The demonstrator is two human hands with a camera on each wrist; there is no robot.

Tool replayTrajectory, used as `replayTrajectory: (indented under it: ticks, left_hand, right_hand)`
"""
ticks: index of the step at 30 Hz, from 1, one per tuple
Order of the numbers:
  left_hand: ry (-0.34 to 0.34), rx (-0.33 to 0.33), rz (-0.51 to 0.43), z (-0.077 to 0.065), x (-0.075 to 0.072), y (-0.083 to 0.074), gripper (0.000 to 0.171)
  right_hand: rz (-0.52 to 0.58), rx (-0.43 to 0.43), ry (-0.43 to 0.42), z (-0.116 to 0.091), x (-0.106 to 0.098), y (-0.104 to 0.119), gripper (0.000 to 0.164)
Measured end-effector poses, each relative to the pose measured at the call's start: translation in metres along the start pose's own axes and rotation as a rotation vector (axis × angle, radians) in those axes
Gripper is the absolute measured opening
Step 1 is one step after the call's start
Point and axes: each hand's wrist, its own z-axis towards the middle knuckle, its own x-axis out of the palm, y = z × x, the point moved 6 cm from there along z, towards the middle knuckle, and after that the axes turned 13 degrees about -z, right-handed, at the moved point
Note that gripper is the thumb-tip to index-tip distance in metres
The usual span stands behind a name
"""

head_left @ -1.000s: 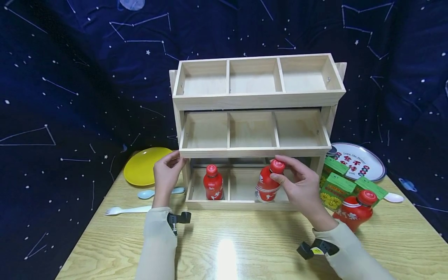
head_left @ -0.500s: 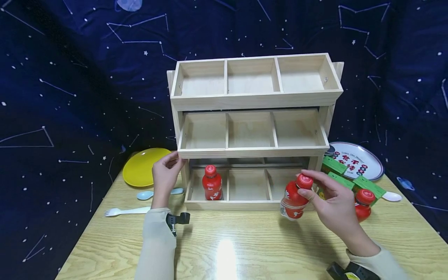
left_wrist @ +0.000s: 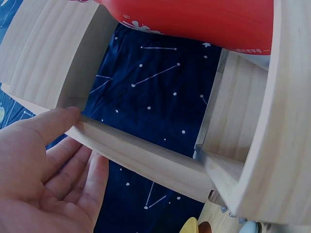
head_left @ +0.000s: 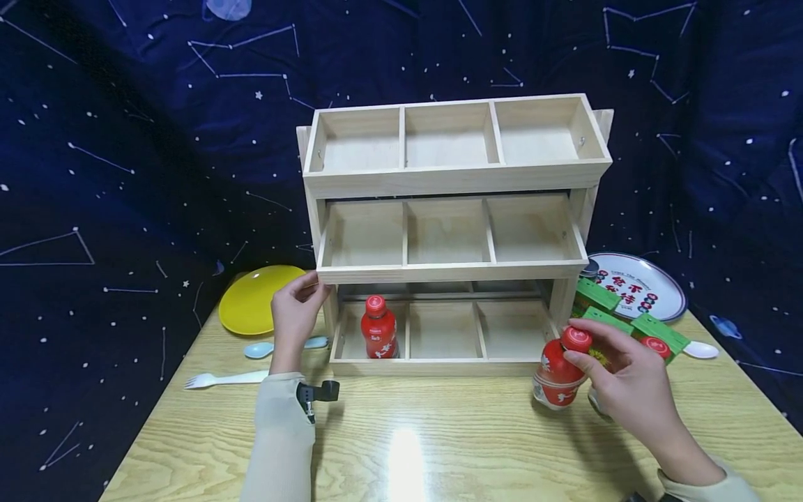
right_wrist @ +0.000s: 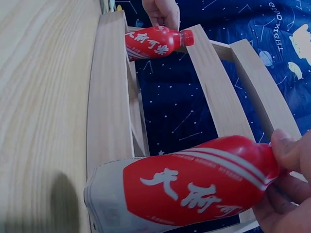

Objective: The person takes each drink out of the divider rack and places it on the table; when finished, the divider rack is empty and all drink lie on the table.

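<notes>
My right hand (head_left: 640, 397) pinches a red bottle (head_left: 558, 373) near its cap and holds it slightly tilted, just in front of the right end of the bottom tray. In the right wrist view this bottle (right_wrist: 194, 184) lies across the picture with my fingers at its neck. A second red bottle (head_left: 378, 331) stands upright in the left compartment of the bottom tray. My left hand (head_left: 296, 314) grips the left upright of the wooden rack (head_left: 452, 273) at the middle tray's corner; the left wrist view shows the thumb on the wood (left_wrist: 136, 145) and fingers below it.
Green boxes (head_left: 599, 296) and a white printed plate (head_left: 646, 286) sit at the right. Behind the right hand, another red cap (head_left: 656, 346) shows. On the left lie a yellow plate (head_left: 251, 307), a white fork (head_left: 226, 378) and a blue spoon (head_left: 258, 349).
The right hand has lifted the red bottle out of the bottom tray and carried it right and toward me. My left hand stays on the rack.
</notes>
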Motion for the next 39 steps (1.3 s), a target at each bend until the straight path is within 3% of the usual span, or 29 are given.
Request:
replayTrajectory:
  ticks: [16, 29, 33, 39]
  left_hand:
    - [0.005, 0.004, -0.011, 0.0, 0.002, -0.001, 0.036]
    - [0.003, 0.009, -0.009, 0.001, 0.002, -0.002, 0.036]
    - [-0.006, -0.005, -0.006, 0.0, 0.0, -0.001, 0.036]
    - [-0.002, -0.003, 0.016, -0.001, 0.0, 0.001, 0.04]
  right_hand:
    - [-0.172, 0.028, 0.05, -0.008, 0.003, -0.011, 0.047]
    - [-0.277, 0.034, 0.239, 0.003, 0.001, -0.014, 0.051]
    - [-0.303, -0.013, 0.23, 0.007, -0.001, -0.006, 0.049]
    - [-0.278, -0.124, 0.132, 0.013, -0.004, 0.019, 0.048]
